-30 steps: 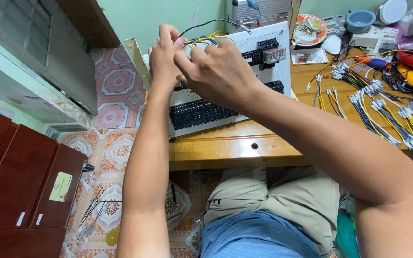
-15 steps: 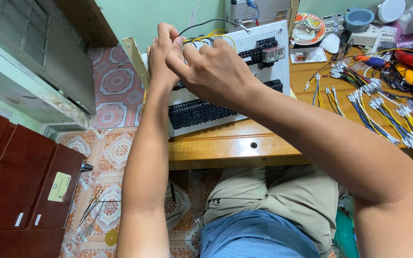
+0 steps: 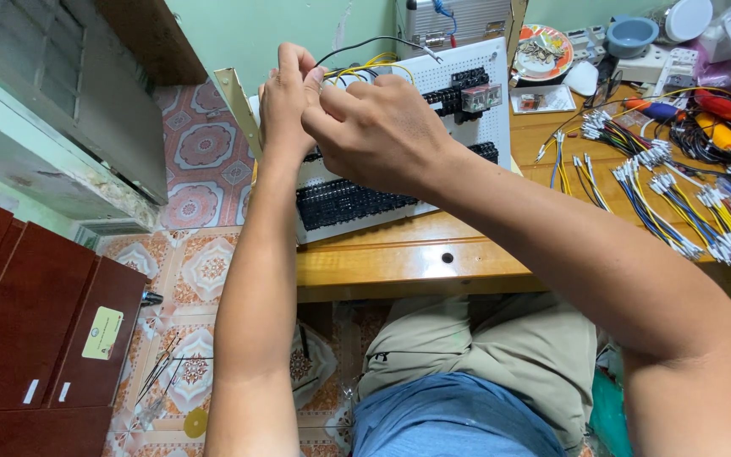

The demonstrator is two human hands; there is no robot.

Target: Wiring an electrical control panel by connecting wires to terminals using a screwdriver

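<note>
A white perforated panel [image 3: 475,118] with black terminal strips [image 3: 349,203] leans on the wooden table [image 3: 433,258]. Both hands meet at its upper left corner. My left hand [image 3: 288,97] pinches thin wires there, fingers closed. My right hand [image 3: 378,127] crosses over in front of the panel, its fingertips closed on the same wires [image 3: 357,72], yellow and black ones that arc over the panel's top. The exact spot where the fingers meet is hidden by the hands.
Bundles of blue, yellow and black wires with white ferrules [image 3: 678,207] lie on the table's right side. A plate [image 3: 543,51], a blue bowl [image 3: 632,34] and small parts stand at the back. Dark red cabinets [image 3: 35,322] stand on the tiled floor at left.
Both hands have stayed at the panel's upper left corner; the fingers have shifted slightly on the wires.
</note>
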